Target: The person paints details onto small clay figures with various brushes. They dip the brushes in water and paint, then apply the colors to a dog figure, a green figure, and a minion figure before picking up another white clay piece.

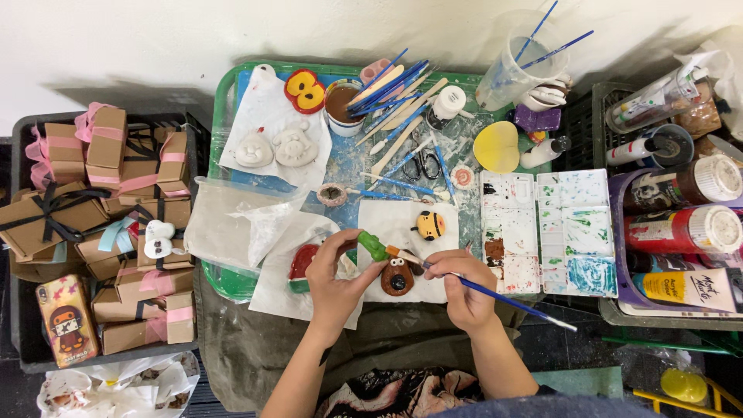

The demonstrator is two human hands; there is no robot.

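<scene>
From the head view, my left hand pinches a small green clay figure over the white paper sheet on the paint-smeared desk, while my right hand grips a blue-handled paintbrush, its orange-tipped bristles touching the green piece. I judge the painting step is in hand; a brown dog-shaped clay face lies just below, and the white paint palette sits near on the right, for reloading colour with a steady tip.
</scene>
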